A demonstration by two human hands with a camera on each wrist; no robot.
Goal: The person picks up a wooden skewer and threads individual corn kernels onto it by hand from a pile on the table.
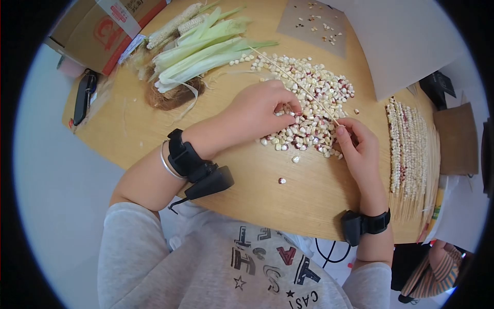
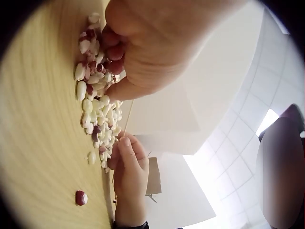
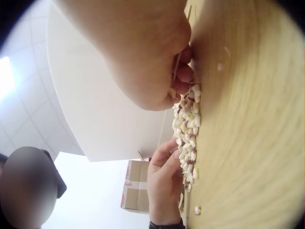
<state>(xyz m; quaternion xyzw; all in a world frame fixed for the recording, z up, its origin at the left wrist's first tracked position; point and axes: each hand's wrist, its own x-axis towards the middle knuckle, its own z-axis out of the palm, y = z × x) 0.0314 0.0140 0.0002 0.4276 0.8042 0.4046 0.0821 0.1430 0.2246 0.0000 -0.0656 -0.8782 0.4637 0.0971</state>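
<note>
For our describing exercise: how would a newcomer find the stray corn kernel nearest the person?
On the wooden table, look from the kernel pile towards the printed shirt. The stray corn kernel lies farthest out, red and white, while its loose neighbour is pale.

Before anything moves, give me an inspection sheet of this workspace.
Surface: wooden table, two loose kernels on the near side.
Job's things: corn kernel heap; thin stick; kernel-loaded sticks at right.
Clutter: husks, cobs, cardboard box at far left.
Grippers: right hand pinches the stick; left hand has curled fingers at the heap, any grip unclear.
Cables: black cable below the table edge, right of the torso.
Surroundings: white panel; striped cloth at lower right.
</note>
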